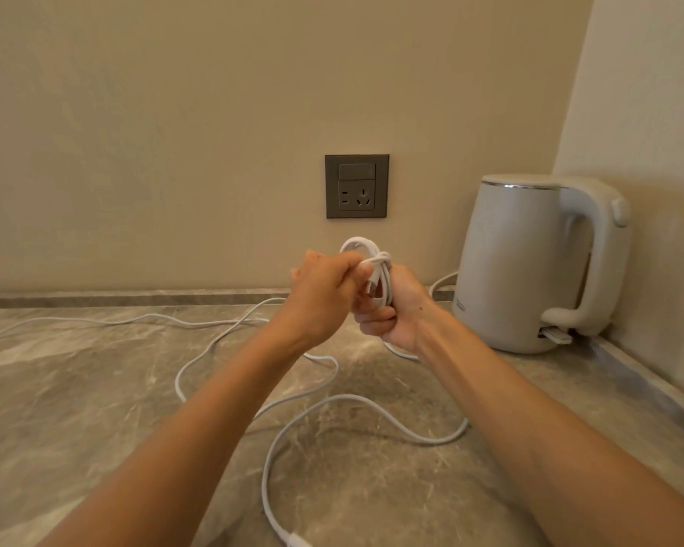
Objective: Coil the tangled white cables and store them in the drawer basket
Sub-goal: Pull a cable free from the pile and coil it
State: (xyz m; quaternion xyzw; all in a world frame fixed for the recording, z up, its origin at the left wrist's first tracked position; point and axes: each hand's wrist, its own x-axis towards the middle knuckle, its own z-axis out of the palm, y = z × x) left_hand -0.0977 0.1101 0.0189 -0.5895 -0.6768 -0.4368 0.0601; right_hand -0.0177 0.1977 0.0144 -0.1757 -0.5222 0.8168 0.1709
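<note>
A white connector point(295, 540) lies at the near edge of the grey stone countertop point(95, 388). From it a loose white cable point(356, 397) wanders away in wide, overlapping loops towards the wall, with one run trailing off to the left.

Above those loops, two bare forearms reach forward and the hands meet close together. The right hand point(395, 313) is clenched around a small coiled bundle point(384, 270) of white cable held upright, its top loop showing above the knuckles. The left hand point(320, 298), fingers curled, pinches the cord where a turn crosses the bundle's waist. A metal plug tip point(372, 288) pokes out between the two hands.

The step in hand appears to be cinching the tail around a finished coil so it holds its shape. A strand drops from under the right hand to the counter; whether it belongs to this bundle cannot be told.

Next, the wrap likely needs tucking tight. Then the bundle wants setting aside or carrying to the drawer basket, which is out of view, before the slack on the counter is gathered.

Beyond the hands, a pale electric kettle point(522, 266) stands in the right corner with a cord curving behind it. A dark wall socket point(357, 186) sits on the beige wall.
</note>
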